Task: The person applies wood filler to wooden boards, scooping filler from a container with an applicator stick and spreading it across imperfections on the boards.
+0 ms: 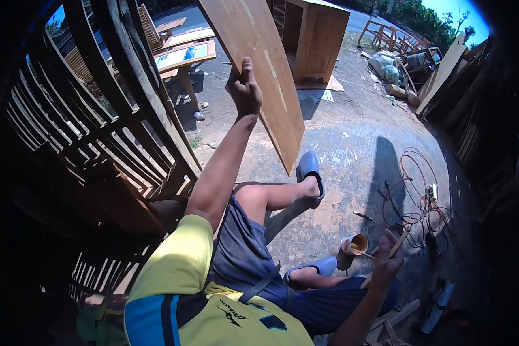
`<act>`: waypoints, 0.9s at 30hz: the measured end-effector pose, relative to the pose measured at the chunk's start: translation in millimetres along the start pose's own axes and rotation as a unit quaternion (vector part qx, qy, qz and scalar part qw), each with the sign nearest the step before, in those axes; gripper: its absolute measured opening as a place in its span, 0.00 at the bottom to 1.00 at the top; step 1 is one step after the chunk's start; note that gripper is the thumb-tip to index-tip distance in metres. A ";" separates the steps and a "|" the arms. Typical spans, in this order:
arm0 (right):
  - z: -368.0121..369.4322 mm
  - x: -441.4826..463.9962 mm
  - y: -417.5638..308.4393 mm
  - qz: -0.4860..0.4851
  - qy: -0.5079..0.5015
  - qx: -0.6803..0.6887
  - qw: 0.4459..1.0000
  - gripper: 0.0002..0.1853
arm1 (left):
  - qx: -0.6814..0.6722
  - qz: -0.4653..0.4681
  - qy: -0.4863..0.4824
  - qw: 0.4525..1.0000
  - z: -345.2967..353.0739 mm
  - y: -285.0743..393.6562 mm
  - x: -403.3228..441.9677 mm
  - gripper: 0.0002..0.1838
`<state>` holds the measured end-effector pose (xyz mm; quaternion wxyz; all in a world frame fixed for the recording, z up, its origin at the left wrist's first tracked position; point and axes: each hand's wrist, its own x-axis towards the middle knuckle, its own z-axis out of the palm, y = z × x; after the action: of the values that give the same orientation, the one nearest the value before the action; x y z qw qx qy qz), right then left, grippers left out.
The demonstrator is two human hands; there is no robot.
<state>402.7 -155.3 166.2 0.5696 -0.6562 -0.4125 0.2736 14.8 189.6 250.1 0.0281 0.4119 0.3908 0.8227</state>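
Left hand, upper middle of frame: gripping the edge of a wooden board, thumb on the near face, board tilted, its lower corner pointing down to mid-frame. Right hand, lower right: closed round a thin wooden strip. From my end the fingers there are small and shadowed, so I can't tell if it also has the stick that leans out of the can just beside it.

Progress, as I read it: pale streaks already run along the board's face, but most of that face is plain wood, so I'd log it as part done. Any gaps left I can't make out; the far face is hidden from me. The can holds tan-brown stuff, so the supply isn't used up.

Further out: cable coil on the ground at right, cabinet at upper middle, slatted fence at left.
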 end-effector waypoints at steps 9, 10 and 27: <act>-23.0 68.0 -1.0 -0.105 -0.050 -0.049 0.992 0.16 | -0.047 0.099 -0.085 0.990 -129.8 21.8 -25.3 0.10; -30.8 74.4 -3.8 -0.179 -0.084 -0.081 0.977 0.16 | 0.180 0.225 -0.097 0.953 -154.0 37.2 -21.0 0.10; -14.9 76.7 -6.6 -0.033 -0.072 -0.065 0.995 0.14 | 0.144 -0.010 -0.113 0.983 -389.0 25.6 -72.5 0.10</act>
<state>452.7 -97.6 184.1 0.5035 -0.6561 -0.4910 0.2736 -202.5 -96.0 81.3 0.0206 0.4979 0.5037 0.7057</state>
